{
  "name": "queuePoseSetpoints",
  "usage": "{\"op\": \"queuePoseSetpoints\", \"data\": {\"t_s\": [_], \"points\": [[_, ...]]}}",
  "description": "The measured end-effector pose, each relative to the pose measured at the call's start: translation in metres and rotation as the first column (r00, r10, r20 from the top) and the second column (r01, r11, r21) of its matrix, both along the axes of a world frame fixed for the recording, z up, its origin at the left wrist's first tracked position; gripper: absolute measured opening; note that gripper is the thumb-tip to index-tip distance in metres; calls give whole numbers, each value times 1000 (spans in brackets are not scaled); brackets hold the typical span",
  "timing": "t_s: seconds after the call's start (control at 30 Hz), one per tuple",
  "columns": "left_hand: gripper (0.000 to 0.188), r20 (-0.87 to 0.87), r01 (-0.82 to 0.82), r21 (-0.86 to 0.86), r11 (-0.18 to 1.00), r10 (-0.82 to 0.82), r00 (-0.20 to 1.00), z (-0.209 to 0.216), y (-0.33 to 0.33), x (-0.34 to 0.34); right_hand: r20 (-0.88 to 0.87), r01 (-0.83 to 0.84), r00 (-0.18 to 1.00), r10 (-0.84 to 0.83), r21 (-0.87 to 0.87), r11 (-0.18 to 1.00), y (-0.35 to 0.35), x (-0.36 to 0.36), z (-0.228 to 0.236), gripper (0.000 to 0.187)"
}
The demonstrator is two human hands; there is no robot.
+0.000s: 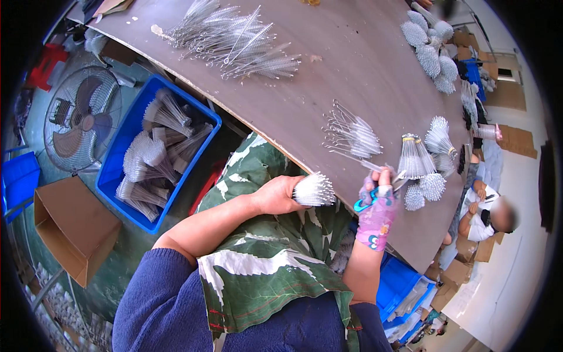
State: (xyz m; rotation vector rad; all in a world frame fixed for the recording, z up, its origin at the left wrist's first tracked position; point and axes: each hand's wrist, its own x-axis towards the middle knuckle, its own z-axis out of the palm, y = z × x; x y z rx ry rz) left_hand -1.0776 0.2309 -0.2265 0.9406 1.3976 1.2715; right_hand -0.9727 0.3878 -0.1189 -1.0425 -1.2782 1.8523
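My left hand [277, 195] is wrapped round a bundle of thin wire brushes [315, 189] with white bristles, their tips facing right above my lap. In a pink flowered fingerless glove, my right hand [378, 214] is closed on scissors with blue handles [361, 205]; the metal blades point up and right. A single thin brush [356, 158] seems to reach its fingertips. Just beyond lies a loose pile of looped wire brushes [353, 134]. To the right of that stand tied brush bundles [414, 157], one with a yellow band.
A large heap of loose brushes [234, 44] lies at the table's far left, and more bundles [431, 50] at the far right. On the left are a blue crate [108, 176] of bundles, a fan [87, 122] and a cardboard box [79, 226]. Another person [481, 205] sits right.
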Motion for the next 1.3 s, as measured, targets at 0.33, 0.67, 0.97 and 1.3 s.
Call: {"op": "queuePoseSetpoints", "data": {"t_s": [0.33, 0.67, 0.97, 1.3], "points": [[31, 506, -44, 180, 983, -54, 861, -13, -4, 1, 153, -338, 930, 334, -1, 941, -5, -72, 11, 8], [25, 366, 6, 242, 970, -97, 926, -14, -5, -7, 142, -467, 875, 462, -5, 884, -7, -201, 4, 9], [22, 345, 18, 182, 983, -81, 935, -18, -8, -7, 265, -547, 821, 506, 108, 830, 1, -124, 14, 13], [25, 370, -27, 209, 977, -53, 928, -15, -3, 3, 354, -589, 769, 533, 68, 805, -12, -48, -2, 21]]}}
